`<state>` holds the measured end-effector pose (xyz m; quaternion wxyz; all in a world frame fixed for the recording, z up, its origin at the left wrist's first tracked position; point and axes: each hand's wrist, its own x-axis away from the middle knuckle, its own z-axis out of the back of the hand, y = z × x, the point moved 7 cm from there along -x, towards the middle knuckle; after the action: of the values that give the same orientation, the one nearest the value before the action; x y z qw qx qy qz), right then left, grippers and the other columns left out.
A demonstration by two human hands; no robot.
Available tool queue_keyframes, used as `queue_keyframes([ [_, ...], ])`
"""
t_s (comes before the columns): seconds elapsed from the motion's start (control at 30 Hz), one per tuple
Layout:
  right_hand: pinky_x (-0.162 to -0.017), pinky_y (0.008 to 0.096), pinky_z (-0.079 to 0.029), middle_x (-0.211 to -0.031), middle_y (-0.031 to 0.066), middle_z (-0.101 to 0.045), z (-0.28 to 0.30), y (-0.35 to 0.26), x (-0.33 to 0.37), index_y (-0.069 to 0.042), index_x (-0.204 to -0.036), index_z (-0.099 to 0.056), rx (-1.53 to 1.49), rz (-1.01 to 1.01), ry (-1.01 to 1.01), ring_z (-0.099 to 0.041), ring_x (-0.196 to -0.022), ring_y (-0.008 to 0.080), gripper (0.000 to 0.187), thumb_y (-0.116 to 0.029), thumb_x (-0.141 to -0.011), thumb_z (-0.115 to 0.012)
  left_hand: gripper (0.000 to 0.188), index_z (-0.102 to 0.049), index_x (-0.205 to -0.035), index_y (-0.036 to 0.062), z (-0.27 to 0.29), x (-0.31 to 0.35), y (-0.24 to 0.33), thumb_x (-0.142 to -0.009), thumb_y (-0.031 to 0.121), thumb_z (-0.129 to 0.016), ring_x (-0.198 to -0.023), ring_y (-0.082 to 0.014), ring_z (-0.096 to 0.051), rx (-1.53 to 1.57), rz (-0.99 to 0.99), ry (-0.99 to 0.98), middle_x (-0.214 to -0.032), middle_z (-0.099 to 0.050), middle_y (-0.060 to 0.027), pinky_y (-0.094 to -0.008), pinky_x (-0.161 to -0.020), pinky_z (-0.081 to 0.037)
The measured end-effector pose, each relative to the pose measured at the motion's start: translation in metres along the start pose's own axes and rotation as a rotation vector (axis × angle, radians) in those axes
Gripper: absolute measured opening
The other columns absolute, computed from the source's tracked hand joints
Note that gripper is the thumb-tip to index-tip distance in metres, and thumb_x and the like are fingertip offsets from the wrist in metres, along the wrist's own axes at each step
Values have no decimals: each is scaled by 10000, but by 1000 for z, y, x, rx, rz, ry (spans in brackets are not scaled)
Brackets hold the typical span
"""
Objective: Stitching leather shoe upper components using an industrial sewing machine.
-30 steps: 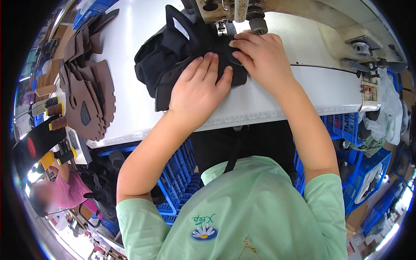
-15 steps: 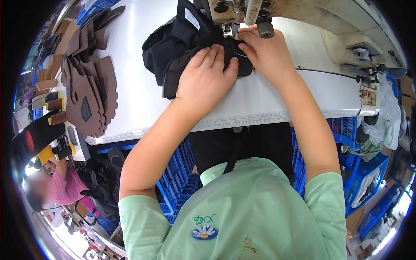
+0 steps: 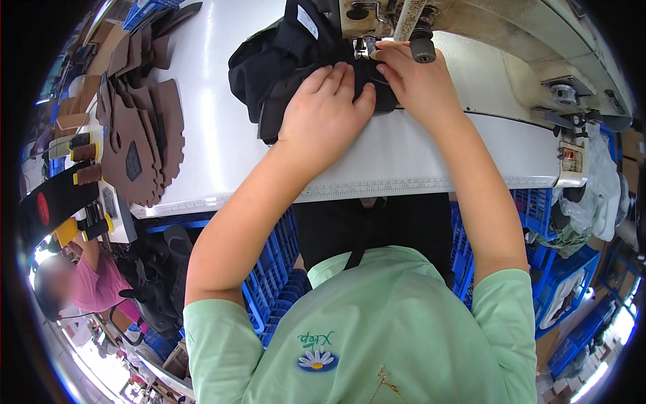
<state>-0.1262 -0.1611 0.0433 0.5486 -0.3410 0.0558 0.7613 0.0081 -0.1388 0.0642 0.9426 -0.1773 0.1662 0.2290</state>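
Observation:
A black fabric piece [image 3: 259, 77], bunched at its left and with a white label [image 3: 307, 22], lies on the white sewing table under the sewing machine [image 3: 494, 23]. Its near right part reaches the presser foot [image 3: 361, 48]. My left hand [image 3: 323, 111] lies flat on this part, fingers stretched toward the foot and thumb apart. Just right of the foot, my right hand [image 3: 422, 79] has thumb and index finger close together on the fabric's edge. The fingertips' exact hold is partly hidden, as is the needle tip.
Brown cut pieces [image 3: 138, 145] with notched edges are stacked at the table's left. Thread spools [image 3: 86, 151] stand beyond them. Blue crates [image 3: 272, 276] sit below the table edge. A plastic bag [image 3: 602, 182] hangs at right. Another person in pink [image 3: 101, 283] sits at far left.
The black fabric and my left hand have shifted slightly away from me, toward the machine. My right hand keeps its place beside the presser foot. The whole view has shifted a little.

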Motion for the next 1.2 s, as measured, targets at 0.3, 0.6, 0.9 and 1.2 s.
queue_keyframes([
  [0.3,-775,424,-484,-866,39,-695,2,-1,-4,-118,-910,-707,5,13,-12,-642,-905,256,109,-100,-802,-693,294,-676,-1071,74,-3,-2,-8,-795,153,-615,-1120,-290,-650,1,-24,18,-1110,-704,-199,-367,-1023,-453],
  [0.6,-855,377,-550,-1119,24,-713,-2,7,6,-123,-982,-756,-81,14,-179,-668,-1001,266,261,13,-777,-667,393,-658,-1205,148,-9,-1,-11,-821,158,-569,-1246,-262,-575,-12,4,-120,-1300,-634,-166,-386,-1080,-411],
  [0.9,-892,402,-529,-1129,27,-712,6,2,5,-115,-1011,-752,-95,69,-157,-648,-1046,271,267,6,-792,-658,392,-684,-1170,113,-2,-2,-7,-789,113,-590,-1175,-259,-605,83,138,-95,-1188,-668,-103,-379,-996,-492],
  [1.2,-958,407,-479,-1178,-18,-706,4,6,6,-157,-1039,-749,-55,57,-174,-625,-1095,264,293,-7,-809,-647,399,-668,-1187,75,-7,-1,-11,-802,124,-577,-1161,-273,-618,89,74,-69,-1208,-670,-109,-393,-1017,-488],
])
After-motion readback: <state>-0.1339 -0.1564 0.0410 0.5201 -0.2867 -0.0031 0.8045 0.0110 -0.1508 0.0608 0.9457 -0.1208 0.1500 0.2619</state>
